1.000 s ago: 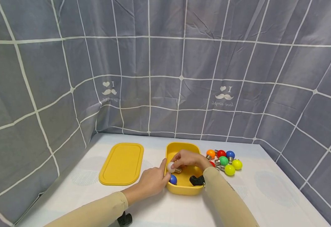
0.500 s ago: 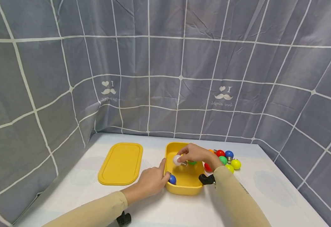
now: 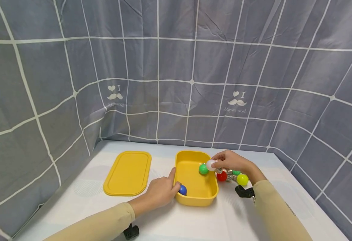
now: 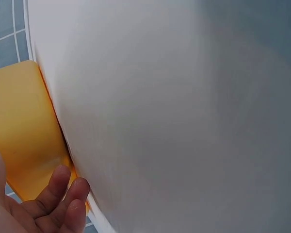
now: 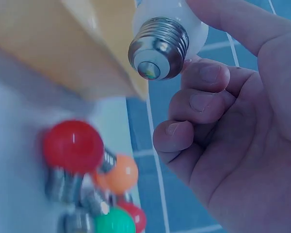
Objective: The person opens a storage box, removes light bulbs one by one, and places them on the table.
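My right hand (image 3: 231,160) pinches a white light bulb (image 3: 211,165) by its globe, above the right rim of a yellow box (image 3: 196,202). In the right wrist view the bulb's metal screw base (image 5: 160,51) points away from the fingertips. Inside the box lie a green bulb (image 3: 203,169), near the right wall, and a blue bulb (image 3: 183,190), at the near left. My left hand (image 3: 160,192) rests against the box's left side, index finger straight along the wall and thumb at the rim by the blue bulb. Its other fingers (image 4: 63,199) are loosely bent outside the wall.
Right of the box several bulbs lie in a pile, among them a red bulb (image 3: 222,176) and a yellow bulb (image 3: 242,179); my right hand covers part of it. A yellow lid (image 3: 128,173) lies flat to the left. Grey checked curtain (image 3: 176,67) surrounds the white table (image 3: 160,224).
My right hand has carried the white bulb from the box's left side up and rightward to its right rim, uncovering the green bulb. My left hand has stayed at the box.
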`<action>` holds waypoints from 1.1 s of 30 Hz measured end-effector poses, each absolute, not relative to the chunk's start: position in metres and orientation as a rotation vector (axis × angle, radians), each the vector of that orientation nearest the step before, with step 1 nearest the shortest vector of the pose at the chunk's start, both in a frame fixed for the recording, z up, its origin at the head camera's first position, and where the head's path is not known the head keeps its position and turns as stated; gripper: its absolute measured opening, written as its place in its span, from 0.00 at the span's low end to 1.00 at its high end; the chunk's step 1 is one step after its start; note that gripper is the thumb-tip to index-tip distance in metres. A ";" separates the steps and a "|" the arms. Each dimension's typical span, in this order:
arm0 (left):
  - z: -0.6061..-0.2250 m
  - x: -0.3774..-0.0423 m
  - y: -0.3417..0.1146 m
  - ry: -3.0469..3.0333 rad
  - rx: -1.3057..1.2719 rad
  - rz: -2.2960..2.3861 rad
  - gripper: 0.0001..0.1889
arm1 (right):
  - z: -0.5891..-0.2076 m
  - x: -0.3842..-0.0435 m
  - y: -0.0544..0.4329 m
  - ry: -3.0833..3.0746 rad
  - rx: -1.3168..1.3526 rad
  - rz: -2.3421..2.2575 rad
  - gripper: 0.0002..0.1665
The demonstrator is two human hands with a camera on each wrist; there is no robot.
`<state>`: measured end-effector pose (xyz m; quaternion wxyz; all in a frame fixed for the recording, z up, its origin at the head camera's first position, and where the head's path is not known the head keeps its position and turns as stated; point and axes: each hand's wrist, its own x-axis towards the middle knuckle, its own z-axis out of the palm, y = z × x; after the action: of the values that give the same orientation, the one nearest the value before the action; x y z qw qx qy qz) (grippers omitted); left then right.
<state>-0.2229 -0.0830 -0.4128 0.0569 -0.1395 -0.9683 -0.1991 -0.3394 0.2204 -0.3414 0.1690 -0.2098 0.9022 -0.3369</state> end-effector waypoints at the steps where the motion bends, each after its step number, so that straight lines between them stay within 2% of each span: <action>1: -0.413 -0.223 -0.083 -2.936 -0.425 -0.604 0.36 | -0.341 -0.338 0.226 2.574 -0.579 -0.962 0.27; 6: -0.412 -0.223 -0.082 -2.934 -0.431 -0.595 0.36 | -0.346 -0.335 0.257 2.642 -0.491 -0.961 0.31; 14: -0.410 -0.222 -0.082 -2.934 -0.434 -0.594 0.36 | -0.359 -0.333 0.305 2.678 -0.359 -1.013 0.30; 19: -0.411 -0.223 -0.083 -2.933 -0.432 -0.592 0.36 | -0.369 -0.330 0.329 2.695 -0.284 -1.048 0.36; 33: -0.410 -0.222 -0.083 -2.939 -0.426 -0.593 0.36 | -0.388 -0.311 0.373 2.741 -0.142 -1.016 0.39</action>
<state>-0.2223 -0.0826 -0.4101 0.0568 -0.1403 -0.9689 -0.1957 -0.3113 0.3727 -0.3879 0.1073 -0.0483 0.9312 -0.3451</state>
